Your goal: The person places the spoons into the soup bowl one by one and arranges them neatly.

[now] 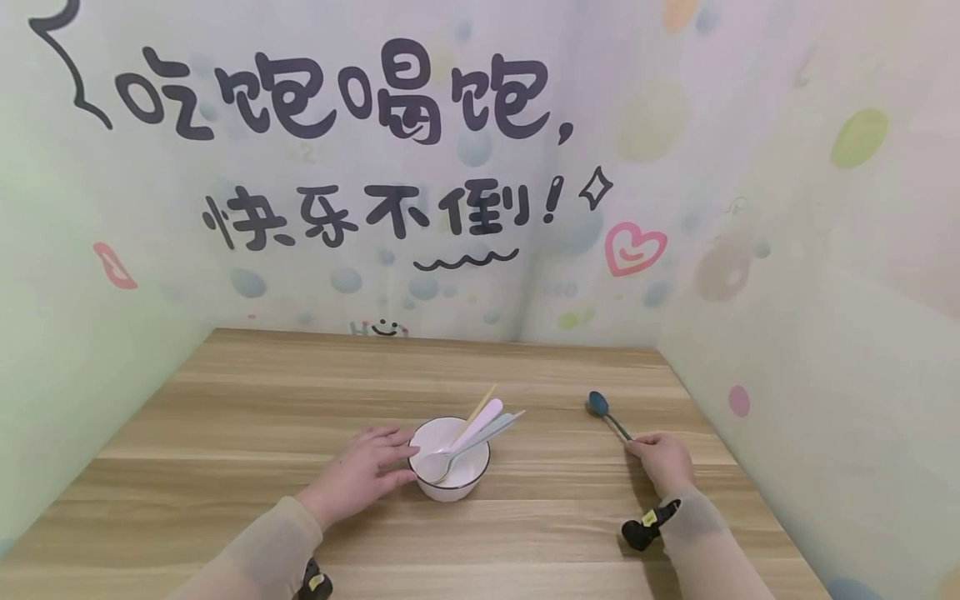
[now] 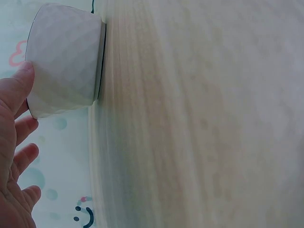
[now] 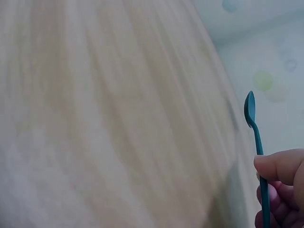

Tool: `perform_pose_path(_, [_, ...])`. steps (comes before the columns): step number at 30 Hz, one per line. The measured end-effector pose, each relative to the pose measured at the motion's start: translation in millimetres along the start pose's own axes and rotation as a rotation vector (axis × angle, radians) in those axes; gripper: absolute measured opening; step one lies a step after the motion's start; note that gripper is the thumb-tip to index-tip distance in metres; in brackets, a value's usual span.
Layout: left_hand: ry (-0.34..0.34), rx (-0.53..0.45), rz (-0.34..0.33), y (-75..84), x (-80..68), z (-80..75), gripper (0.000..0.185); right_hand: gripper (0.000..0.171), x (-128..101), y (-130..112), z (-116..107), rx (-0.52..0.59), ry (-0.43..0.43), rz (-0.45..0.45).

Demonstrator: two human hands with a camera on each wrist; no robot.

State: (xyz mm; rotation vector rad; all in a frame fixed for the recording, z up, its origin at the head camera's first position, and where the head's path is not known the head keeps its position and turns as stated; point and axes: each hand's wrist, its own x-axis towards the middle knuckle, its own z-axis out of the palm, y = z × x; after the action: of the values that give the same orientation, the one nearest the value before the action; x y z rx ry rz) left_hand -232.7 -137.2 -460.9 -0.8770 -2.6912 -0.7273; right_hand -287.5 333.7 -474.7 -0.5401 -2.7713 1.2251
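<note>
Wall writing point(image 1: 341, 92) reads 吃饱喝饱, 快乐不倒!
Our left hand point(image 1: 367, 471) rests relaxed against the bowl point(image 1: 448, 483); our right hand point(image 1: 663, 460) pinches the teal spoon point(image 1: 607, 413).

Wooden table point(image 1: 225, 433) spreading out under the fingers, wall point(image 1: 375, 208) with big black writing standing far past the fingertips, pink heart point(image 1: 633, 247) and smiley face point(image 1: 385, 327) showing on it

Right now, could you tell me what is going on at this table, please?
A person sits at a wooden table. The left hand rests against the side of a white bowl, fingers straight. The bowl holds a few pale spoons whose handles lean over its rim. The right hand pinches the handle end of a dark teal spoon, off to the right of the bowl, its head pointing away from the person.
</note>
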Motion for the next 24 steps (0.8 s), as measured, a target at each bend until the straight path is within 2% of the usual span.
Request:
perform_pose_path(7, [0.005, -0.002, -0.012, -1.5, -0.8, 0.8, 0.041, 0.036, -6, -24, -9, 0.02, -0.074, -0.048])
perform_pose_path(15, [0.007, -0.015, -0.018, -2.3, -0.9, 2.2, 0.042, 0.035, -15, -61, -17, 0.078, -0.127, -0.138])
perform_pose_path(20, [0.01, -0.017, -0.017, -2.1, -0.8, 2.0, 0.042, 0.029, -20, -83, -21, 0.044, -0.157, -0.225])
perform_pose_path(24, [0.009, -0.012, -0.015, -1.9, -0.6, 2.0, 0.042, 0.026, -28, -100, -23, 0.005, -0.193, -0.261])
